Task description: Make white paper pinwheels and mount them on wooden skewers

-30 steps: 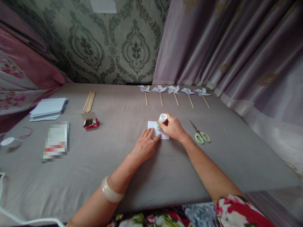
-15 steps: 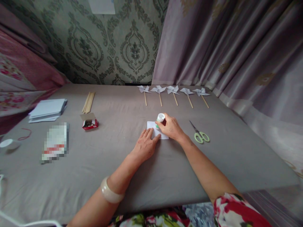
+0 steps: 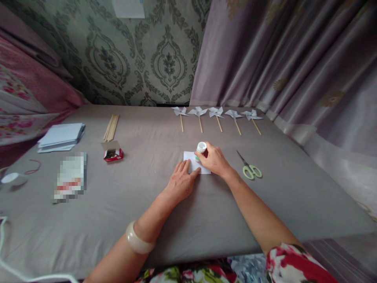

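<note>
This looks like a room in a home, fitted out with soft furnishings. Green-grey damask wallpaper [image 3: 169, 63], with large leafy medallions, covers the wall ahead, and a plain white sheet [image 3: 129, 8] hangs high on it. Long mauve curtains [image 3: 250, 59] with gold flower motifs drape down the right side in deep folds, paler towards the hem. On the left hangs pink and white fabric [image 3: 14, 94] printed with roses. A wrinkled grey cloth [image 3: 141, 204] covers the broad counter, close against the wall. The floral sleeve [image 3: 297, 263] at the near edge is everyday clothing rather than a work uniform, which also suits a home.
</note>
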The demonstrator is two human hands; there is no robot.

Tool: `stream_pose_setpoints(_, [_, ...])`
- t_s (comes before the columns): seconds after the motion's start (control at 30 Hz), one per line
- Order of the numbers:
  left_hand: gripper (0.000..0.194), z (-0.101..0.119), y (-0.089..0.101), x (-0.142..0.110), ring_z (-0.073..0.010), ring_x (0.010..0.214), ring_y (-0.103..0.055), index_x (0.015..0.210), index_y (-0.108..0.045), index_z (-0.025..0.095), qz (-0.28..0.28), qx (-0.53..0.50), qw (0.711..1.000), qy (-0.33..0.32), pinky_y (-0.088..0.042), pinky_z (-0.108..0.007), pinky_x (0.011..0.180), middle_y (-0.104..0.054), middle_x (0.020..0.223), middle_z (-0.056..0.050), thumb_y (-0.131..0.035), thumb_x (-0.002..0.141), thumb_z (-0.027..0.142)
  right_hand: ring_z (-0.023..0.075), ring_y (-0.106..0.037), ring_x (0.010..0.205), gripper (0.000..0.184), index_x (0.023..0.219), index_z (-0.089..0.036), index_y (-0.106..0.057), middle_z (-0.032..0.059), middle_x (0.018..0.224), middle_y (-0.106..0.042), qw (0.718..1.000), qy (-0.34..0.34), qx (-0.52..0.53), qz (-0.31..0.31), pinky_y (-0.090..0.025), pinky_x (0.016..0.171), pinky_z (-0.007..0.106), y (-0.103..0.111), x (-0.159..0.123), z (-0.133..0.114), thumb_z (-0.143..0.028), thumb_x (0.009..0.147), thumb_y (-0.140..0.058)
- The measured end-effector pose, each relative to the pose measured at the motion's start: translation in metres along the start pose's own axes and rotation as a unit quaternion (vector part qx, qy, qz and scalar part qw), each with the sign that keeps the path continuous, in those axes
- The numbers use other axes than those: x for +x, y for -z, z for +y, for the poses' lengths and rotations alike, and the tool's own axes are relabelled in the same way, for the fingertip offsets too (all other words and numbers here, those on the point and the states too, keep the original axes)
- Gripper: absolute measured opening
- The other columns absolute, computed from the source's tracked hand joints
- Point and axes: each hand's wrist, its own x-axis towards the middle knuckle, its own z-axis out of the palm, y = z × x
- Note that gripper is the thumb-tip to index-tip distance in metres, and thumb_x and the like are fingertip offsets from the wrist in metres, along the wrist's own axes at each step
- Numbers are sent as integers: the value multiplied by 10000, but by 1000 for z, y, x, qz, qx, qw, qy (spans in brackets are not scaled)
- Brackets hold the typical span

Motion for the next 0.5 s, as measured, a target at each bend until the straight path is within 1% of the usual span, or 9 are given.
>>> stream_pose_setpoints(0.13, [453,0,-1,0,-300,1287,-392,1324,-476,243,11,-2,1000,-2,-298,-499,1064,-435,1352,-167,-401,887,151,192,-635,731,178,949,-177,-578,71,804,-688,1000,8,-1,-12,-427,662,262,4,-9,-5,-275,801,-601])
stream_pose_setpoints(0.23, [434,1,0,1,-298,1280,-397,1306,-485,233,9,7,1000,-3,-306,-494,1061,-445,1340,-159,-398,888,158,198,-637,748,170,946,-174,-580,76,810,-688,1000,18,-3,-21,-428,671,266,1,-8,-9,-272,807,-593])
stream_pose_setpoints(0.37, [422,1,1,1,-302,1277,-404,1308,-489,237,7,15,1000,-1,-320,-486,1053,-452,1330,-156,-377,906,179,206,-640,752,198,955,-161,-578,89,818,-689,1000,12,-3,-1,-431,673,272,-3,0,-4,-286,804,-602])
stream_pose_setpoints(0.5, [435,0,0,0,-298,1283,-396,1318,-484,250,15,-9,1000,1,-306,-501,1058,-445,1346,-159,-389,901,170,199,-641,751,199,953,-162,-581,84,829,-691,1000,7,6,8,-433,671,264,1,-4,1,-284,798,-609])
